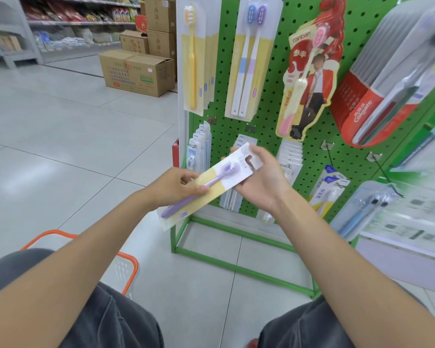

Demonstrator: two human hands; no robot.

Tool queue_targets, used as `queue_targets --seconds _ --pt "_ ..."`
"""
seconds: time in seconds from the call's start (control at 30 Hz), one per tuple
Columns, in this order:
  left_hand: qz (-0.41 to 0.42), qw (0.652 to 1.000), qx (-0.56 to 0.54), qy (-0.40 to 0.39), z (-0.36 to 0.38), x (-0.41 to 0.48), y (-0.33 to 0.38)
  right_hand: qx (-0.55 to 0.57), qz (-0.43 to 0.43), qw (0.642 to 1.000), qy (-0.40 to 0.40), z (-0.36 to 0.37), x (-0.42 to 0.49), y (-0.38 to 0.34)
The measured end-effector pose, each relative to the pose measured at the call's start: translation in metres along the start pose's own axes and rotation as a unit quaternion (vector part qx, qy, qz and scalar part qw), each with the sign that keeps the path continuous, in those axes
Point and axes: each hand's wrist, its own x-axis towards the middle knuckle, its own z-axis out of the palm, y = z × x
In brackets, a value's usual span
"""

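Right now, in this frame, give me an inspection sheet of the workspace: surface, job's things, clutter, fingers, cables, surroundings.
Surface: tiled floor; no table in view.
Job's things: purple toothbrush pack, held slanted in front of the green pegboard rack.
Clutter: orange basket on the floor by the person's left knee.
Fingers: left hand grips the pack's lower half, thumb on top; right hand holds its hanging-hole end.
Cables: nothing seen.
Surroundings: hanging toothbrush packs on the rack; cardboard boxes and shop shelves behind.
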Motion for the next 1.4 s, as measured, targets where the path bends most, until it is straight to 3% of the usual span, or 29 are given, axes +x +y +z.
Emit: queue_targets --seconds 0.1,0.17,0.37,0.53,0.7,0.9,1.07,1.17,1.27,1.4 --pt "0.01 0.996 0.083 -0.024 -0.009 0.011 -0.007 -0.182 -0.031 0.979 0.091 -0.006 0.008 0.012" --pt "0.004 0.993 0.113 -0.039 -0.017 0.017 -0.009 -0.219 -0.023 0.969 0.109 -0.011 0.013 0.018" --pt "-0.002 0.994 0.104 -0.017 -0.032 0.009 -0.022 -0.262 0.008 0.962 0.072 -0.009 0.026 0.038" --pt "-0.067 0.989 0.135 -0.003 -0.046 -0.012 -0.064 -0.29 0.058 0.953 0.061 0.008 0.055 0.076" --pt "-0.156 0.98 0.119 0.032 -0.063 -0.058 -0.133 -0.392 0.141 0.908 0.04 0.041 0.087 0.137" --pt "-0.277 0.957 0.049 0.074 -0.073 -0.128 -0.23 -0.602 0.114 0.789 -0.039 0.092 0.133 0.244" --pt "-0.408 0.91 0.016 0.072 -0.071 -0.207 -0.317 -0.701 0.144 0.685 -0.137 0.099 0.149 0.375" --pt "-0.487 0.872 0.028 0.049 -0.054 -0.249 -0.364 -0.766 0.176 0.574 -0.229 0.091 0.138 0.438" --pt "-0.518 0.854 0.028 0.029 -0.024 -0.271 -0.395 -0.822 0.184 0.475 -0.254 0.074 0.134 0.479" --pt "-0.552 0.833 0.029 -0.009 0.016 -0.273 -0.418 -0.853 0.197 0.409 -0.256 0.051 0.132 0.499"
